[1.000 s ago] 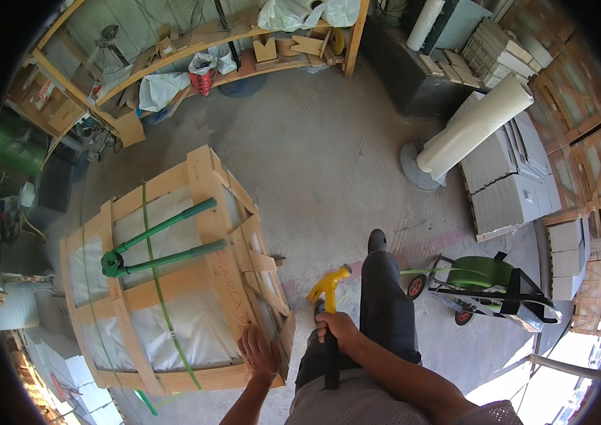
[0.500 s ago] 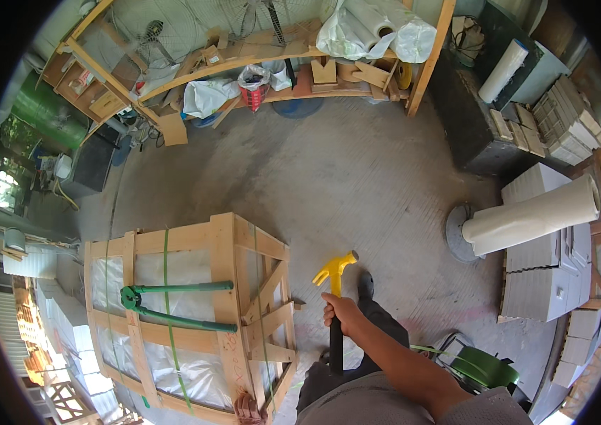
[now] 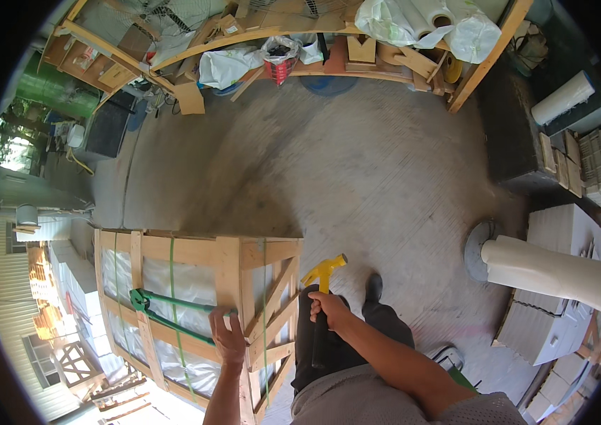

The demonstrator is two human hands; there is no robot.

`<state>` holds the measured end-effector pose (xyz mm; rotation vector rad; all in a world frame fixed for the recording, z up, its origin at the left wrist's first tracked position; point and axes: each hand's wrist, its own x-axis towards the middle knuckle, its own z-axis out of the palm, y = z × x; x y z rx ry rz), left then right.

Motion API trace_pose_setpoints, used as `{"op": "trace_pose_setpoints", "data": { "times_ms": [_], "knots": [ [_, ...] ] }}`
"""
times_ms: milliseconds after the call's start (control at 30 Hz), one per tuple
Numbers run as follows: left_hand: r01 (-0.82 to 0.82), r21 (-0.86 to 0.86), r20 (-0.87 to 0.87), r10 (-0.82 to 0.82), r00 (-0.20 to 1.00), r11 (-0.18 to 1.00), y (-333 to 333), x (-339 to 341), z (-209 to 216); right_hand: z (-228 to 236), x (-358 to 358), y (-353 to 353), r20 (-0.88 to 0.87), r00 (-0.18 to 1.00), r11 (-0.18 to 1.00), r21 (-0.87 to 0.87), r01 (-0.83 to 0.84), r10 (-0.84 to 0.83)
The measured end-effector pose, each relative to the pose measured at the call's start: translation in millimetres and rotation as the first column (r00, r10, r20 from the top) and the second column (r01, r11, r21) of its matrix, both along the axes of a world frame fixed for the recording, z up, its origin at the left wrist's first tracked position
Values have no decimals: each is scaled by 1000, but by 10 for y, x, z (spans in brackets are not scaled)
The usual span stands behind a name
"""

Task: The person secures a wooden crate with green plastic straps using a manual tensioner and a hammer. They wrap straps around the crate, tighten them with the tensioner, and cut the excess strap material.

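My right hand [image 3: 329, 312] is closed round the black handle of a claw hammer [image 3: 325, 270]. Its yellow head points up and away from me, above my thigh. My left hand [image 3: 227, 338] is at the handle ends of a green long-handled cutter [image 3: 180, 304], its fingers bent over the upper handle. The cutter lies on top of a wooden crate [image 3: 228, 258], its jaws at the left and its handles slightly spread. Through the slats shows wrapped plastic sheeting [image 3: 191, 280]. Green straps [image 3: 172, 283] run round the crate.
Wooden shelving [image 3: 258, 37] with bags and offcuts stands at the far side. To the right, a large upright roll [image 3: 548, 273] stands on a round grey base, beside stacks of white boards [image 3: 538, 326]. A green machine part [image 3: 460, 379] is near my right elbow.
My left hand has come from the crate's near edge up to the cutter's handles. The view has turned, and the hammer in my right hand sits slightly further left.
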<state>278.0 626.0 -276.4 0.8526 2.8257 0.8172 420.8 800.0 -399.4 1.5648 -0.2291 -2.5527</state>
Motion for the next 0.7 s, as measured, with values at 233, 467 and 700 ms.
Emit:
{"op": "trace_pose_setpoints", "data": {
  "times_ms": [233,467,700],
  "knots": [
    [-54,-94,-281,26,959,994,815,-1500,-1042,-597,-1145,211,56,992,991,60,-119,116],
    [-20,-225,-206,-28,978,974,986,-1706,-1241,-1010,-1987,257,179,974,989,-76,-130,142],
    [-13,-298,-123,-25,992,954,1078,-1834,-1194,-812,-2236,387,240,966,972,-231,-38,95]
  ]
}}
